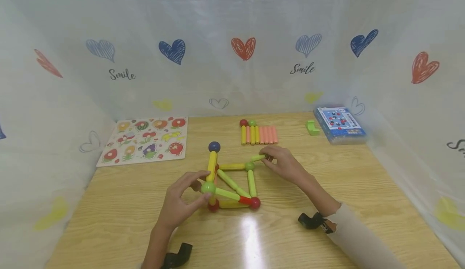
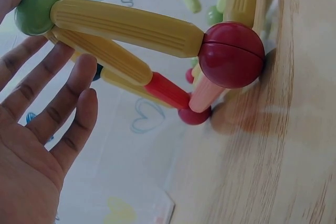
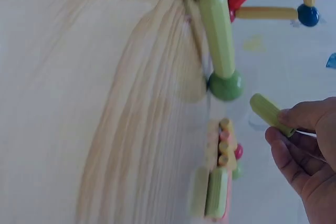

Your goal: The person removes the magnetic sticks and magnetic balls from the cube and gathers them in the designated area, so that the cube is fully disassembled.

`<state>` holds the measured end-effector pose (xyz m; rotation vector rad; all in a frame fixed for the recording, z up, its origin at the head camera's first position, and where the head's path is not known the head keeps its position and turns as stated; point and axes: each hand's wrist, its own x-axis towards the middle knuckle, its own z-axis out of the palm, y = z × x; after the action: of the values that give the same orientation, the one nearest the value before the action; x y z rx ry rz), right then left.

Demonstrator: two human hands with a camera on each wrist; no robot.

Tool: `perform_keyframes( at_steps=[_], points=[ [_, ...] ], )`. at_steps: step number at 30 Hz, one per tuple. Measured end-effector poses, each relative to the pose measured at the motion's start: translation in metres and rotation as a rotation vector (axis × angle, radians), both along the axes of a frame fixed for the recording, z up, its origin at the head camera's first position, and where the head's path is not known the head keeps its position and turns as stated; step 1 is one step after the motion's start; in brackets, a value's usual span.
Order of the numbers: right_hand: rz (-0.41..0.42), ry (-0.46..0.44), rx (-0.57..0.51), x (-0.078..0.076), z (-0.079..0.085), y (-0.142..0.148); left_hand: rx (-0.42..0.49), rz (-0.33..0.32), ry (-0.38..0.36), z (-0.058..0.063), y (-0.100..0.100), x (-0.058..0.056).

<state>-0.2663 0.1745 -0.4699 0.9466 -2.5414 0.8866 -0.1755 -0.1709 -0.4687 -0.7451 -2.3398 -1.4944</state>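
Note:
A frame of magnetic rods and balls stands on the table, with a red ball (image 1: 255, 203) at its near right corner. At its left, my left hand (image 1: 178, 200) holds the upper green ball (image 2: 37, 9) between thumb and fingertips; the other fingers spread loosely below. Yellow rods (image 2: 126, 27) run from that ball, one down to a large red ball (image 2: 231, 55). A blue ball (image 1: 214, 147) caps another yellow rod. My right hand (image 1: 281, 162) pinches a light green rod (image 3: 270, 114) between thumb and finger, its free end close to the far-right green ball (image 3: 226, 85).
Behind the frame lie a row of yellow and pink rods (image 1: 267, 135) and two loose balls. A fruit puzzle board (image 1: 145, 140) is at the back left. A small green block (image 1: 311, 128) and a blue box (image 1: 339, 124) sit at the back right, near the curtain (image 1: 218, 79).

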Motion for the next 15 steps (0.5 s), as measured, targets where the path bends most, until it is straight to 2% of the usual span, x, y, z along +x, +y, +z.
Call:
perform_keyframes(
  at_steps=[5,11,15],
  points=[
    [-0.045,0.027,0.064,0.003,-0.004,0.021,0.0,0.002,0.001,0.0,-0.001,0.0],
    [-0.099,-0.028,0.131,0.005,-0.013,0.035,0.009,-0.006,0.011,0.0,0.0,0.0],
    [-0.153,-0.026,0.177,0.005,-0.019,0.04,0.01,-0.005,0.013,0.0,0.001,0.0]
  ],
)
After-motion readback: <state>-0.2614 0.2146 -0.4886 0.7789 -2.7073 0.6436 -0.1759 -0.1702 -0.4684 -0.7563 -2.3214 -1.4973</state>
